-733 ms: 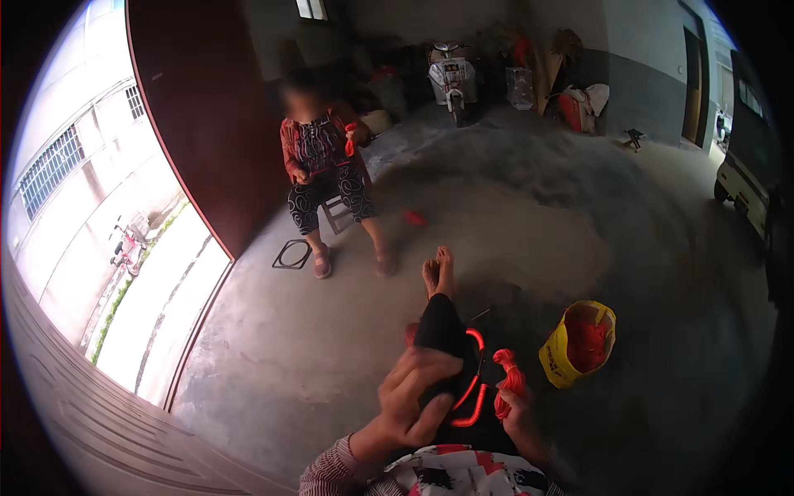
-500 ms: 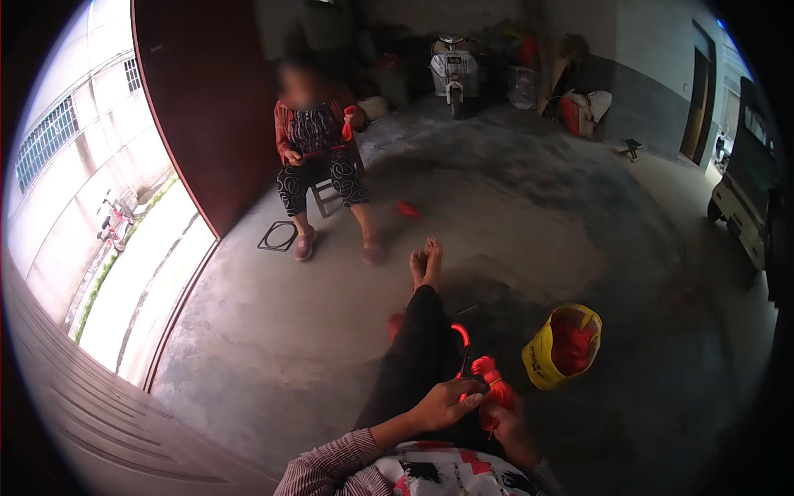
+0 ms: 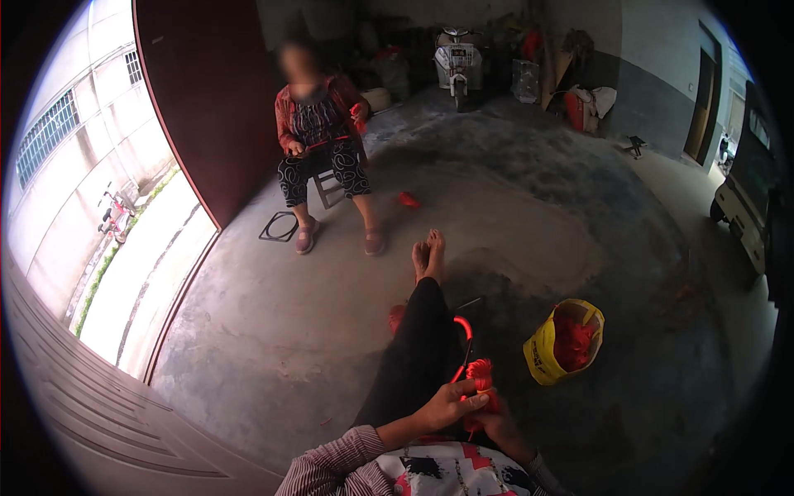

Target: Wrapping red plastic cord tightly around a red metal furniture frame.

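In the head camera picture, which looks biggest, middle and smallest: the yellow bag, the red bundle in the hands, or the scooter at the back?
1. Yellow bag.
2. Scooter, though it only looks small because it's far away.
3. Red bundle.

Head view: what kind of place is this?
Likely a home garage or storeroom open to a street: bare concrete floor, a parked scooter by the back wall, a big dark red door standing open.
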### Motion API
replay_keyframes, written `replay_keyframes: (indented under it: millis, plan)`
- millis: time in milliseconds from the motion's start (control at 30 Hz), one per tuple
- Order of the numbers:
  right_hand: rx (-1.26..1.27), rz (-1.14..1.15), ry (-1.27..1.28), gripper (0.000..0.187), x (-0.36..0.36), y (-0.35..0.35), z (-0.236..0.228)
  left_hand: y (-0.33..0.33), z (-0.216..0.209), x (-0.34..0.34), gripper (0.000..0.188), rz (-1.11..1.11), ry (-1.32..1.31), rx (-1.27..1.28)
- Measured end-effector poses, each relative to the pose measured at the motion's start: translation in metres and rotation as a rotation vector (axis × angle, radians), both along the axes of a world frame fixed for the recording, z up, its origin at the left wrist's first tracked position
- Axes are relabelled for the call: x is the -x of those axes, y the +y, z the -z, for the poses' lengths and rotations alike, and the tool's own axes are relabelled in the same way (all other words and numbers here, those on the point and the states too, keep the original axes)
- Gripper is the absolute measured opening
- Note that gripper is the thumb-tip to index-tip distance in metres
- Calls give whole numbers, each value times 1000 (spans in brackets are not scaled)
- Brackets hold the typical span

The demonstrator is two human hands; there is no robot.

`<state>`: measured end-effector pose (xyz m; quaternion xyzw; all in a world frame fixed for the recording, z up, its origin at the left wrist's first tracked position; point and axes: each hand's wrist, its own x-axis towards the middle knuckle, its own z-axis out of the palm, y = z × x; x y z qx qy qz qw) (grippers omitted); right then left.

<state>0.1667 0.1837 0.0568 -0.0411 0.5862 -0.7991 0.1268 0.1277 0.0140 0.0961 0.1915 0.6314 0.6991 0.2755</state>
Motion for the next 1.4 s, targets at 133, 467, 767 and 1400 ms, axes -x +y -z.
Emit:
replay_keyframes:
  millis: [133, 467, 767, 1400]
  plan:
    - [16, -31, -2, 46, -1, -5, -6, 0, -1, -2, 29, -9, -43, 105]
    - [526, -151, -81, 44, 23, 25, 22, -29, -20, 36, 30, -454, -100, -466]
    - [-418, 24, -325, 17, 67, 50, 64, -62, -1, 59, 19, 246, 979, 1046]
    - [240, 383, 57, 30, 61, 94, 49, -18, 85, 88, 48, -438, -212, 263]
